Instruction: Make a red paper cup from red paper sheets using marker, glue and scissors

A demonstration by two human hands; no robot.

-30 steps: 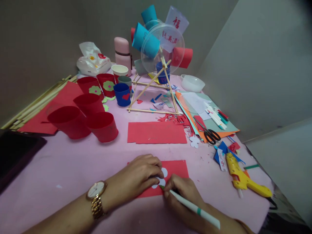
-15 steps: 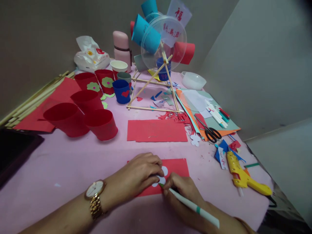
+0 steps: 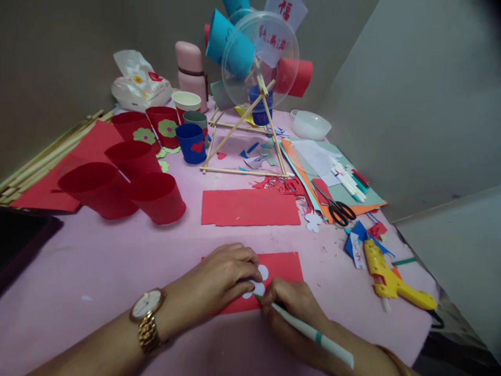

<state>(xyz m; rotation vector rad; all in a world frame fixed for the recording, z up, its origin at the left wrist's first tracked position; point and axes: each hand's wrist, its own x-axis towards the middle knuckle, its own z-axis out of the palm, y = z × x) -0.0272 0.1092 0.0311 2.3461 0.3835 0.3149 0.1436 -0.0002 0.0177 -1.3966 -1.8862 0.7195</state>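
Observation:
My right hand (image 3: 291, 308) grips a white marker pen (image 3: 309, 331) with a green band, its green tip at the edge of a white paper flower (image 3: 258, 288). Fingers curved and close together, my left hand (image 3: 230, 274) presses that flower down onto a sheet of red paper (image 3: 284, 263). Part of the flower is hidden under the left fingers. A second white paper flower (image 3: 313, 221) lies to the right of the stacked red paper strips (image 3: 250, 208), beyond my hands.
Red paper cups (image 3: 158, 198) and a blue cup (image 3: 191, 143) stand at left. Behind is a stick-framed wheel (image 3: 260, 62) with cups. Black-handled scissors (image 3: 341, 213), markers (image 3: 348, 183) and a yellow glue gun (image 3: 391, 282) lie at right. A dark flat object (image 3: 23, 245) borders the left.
The view has shifted slightly, so the background sits a little higher and further left. Both hands keep nearly the same pose, the pen tip still against the flower's edge.

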